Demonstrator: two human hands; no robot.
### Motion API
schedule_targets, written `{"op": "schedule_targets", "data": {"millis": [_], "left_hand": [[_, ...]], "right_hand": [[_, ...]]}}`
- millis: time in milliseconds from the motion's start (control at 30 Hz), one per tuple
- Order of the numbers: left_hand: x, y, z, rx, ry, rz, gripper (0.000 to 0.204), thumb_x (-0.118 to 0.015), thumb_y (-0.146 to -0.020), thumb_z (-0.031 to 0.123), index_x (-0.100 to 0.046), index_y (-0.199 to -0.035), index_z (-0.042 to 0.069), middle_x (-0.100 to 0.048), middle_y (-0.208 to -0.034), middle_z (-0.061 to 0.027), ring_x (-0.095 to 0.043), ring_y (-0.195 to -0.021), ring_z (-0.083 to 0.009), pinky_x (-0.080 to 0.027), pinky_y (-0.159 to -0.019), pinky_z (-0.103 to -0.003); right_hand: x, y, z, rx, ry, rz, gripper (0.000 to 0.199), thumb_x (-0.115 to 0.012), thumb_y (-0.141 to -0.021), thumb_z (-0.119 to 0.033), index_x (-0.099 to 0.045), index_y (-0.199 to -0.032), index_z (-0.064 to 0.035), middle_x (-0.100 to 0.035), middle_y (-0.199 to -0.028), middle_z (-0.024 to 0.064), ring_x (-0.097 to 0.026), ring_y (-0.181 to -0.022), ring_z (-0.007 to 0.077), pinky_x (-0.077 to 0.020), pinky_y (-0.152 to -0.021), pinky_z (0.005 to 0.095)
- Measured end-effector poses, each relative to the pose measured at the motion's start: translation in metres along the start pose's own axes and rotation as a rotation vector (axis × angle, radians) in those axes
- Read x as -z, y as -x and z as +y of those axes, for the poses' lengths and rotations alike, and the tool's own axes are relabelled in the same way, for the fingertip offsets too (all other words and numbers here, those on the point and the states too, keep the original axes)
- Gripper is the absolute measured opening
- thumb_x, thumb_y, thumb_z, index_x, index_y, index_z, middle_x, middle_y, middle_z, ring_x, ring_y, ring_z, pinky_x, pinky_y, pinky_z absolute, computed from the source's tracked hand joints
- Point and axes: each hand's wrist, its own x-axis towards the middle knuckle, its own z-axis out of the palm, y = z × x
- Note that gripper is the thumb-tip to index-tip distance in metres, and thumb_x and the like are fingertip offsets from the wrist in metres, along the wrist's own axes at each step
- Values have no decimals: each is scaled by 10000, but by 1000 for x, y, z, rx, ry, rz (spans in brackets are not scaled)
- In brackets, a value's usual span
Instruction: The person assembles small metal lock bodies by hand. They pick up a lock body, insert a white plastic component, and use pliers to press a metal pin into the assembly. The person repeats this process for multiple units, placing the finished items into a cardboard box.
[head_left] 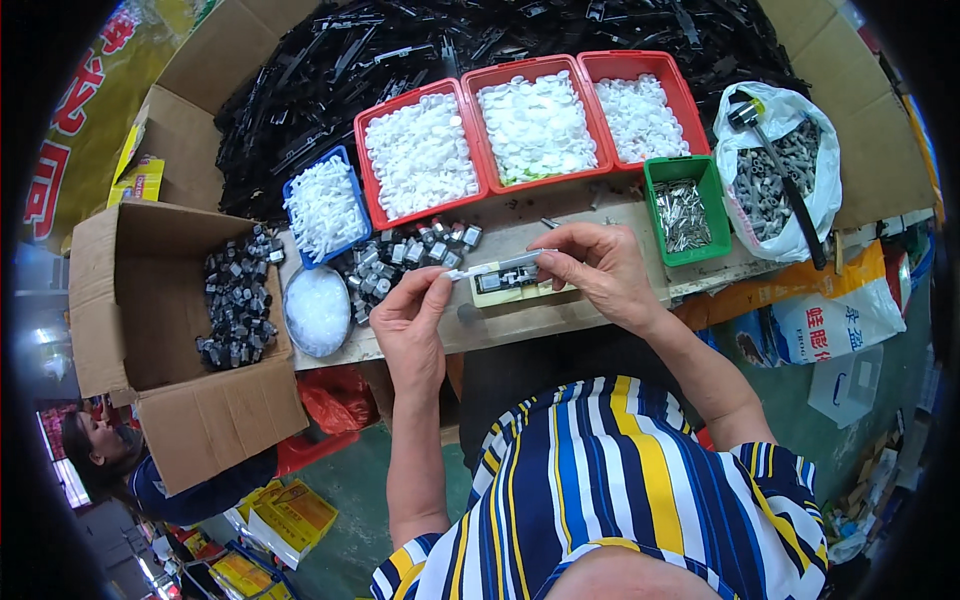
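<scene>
The left hand [408, 325] pinches a thin white rod [462, 272] between thumb and forefinger. The right hand [598, 268] has its fingers closed on a small black-and-metal part [507, 276], resting on a pale jig [497, 291] on the worktop [520, 318]. The rod's tip sits just beside the part. Feeding it in well probably means holding the part flat and the rod level and straight.

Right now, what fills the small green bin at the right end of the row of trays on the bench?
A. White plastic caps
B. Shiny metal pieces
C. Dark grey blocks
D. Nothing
B: the green bin holds a heap of shiny, silvery metal pieces, while the white plastic parts sit in the three red trays beside it and in the blue bin.
</scene>
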Motion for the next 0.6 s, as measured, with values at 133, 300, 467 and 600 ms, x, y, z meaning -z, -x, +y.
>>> {"op": "schedule_targets", "data": {"millis": [133,300,467,600], "left_hand": [[-7,-3,-6,-12,-36,-51,129,-730,-879,-31,-743,-1008,-26,-690,-967,-60,-612,-885,-104,-485,-801,-236],[-9,-5,-8,-49,-70,-50,132,-749,-861,-28,-751,-992,-16,-690,-961,-63,-606,-894,-113,-478,-794,-246],[-12,-2,-13,-160,-197,-37,118,-758,-849,-23,-759,-967,-16,-705,-928,-68,-603,-892,-136,-472,-786,-258],[-18,3,-22,-211,-250,-8,121,-764,-840,-20,-760,-961,-16,-717,-913,-72,-605,-897,-154,-469,-793,-273]], "right_hand": [[1,0,4,-23,-65,17,182,-685,-963,-143,-716,-1048,16,-711,-854,29,-639,-748,53,-523,-656,205],[1,0,10,-41,-69,16,171,-688,-962,-137,-714,-1033,16,-709,-853,33,-644,-753,54,-521,-648,198],[3,-2,14,-72,-133,32,159,-687,-963,-132,-714,-1013,16,-701,-823,26,-629,-709,50,-512,-623,197],[7,-1,15,-74,-154,39,157,-695,-957,-137,-718,-1001,11,-689,-790,11,-609,-674,40,-496,-602,193]]}}
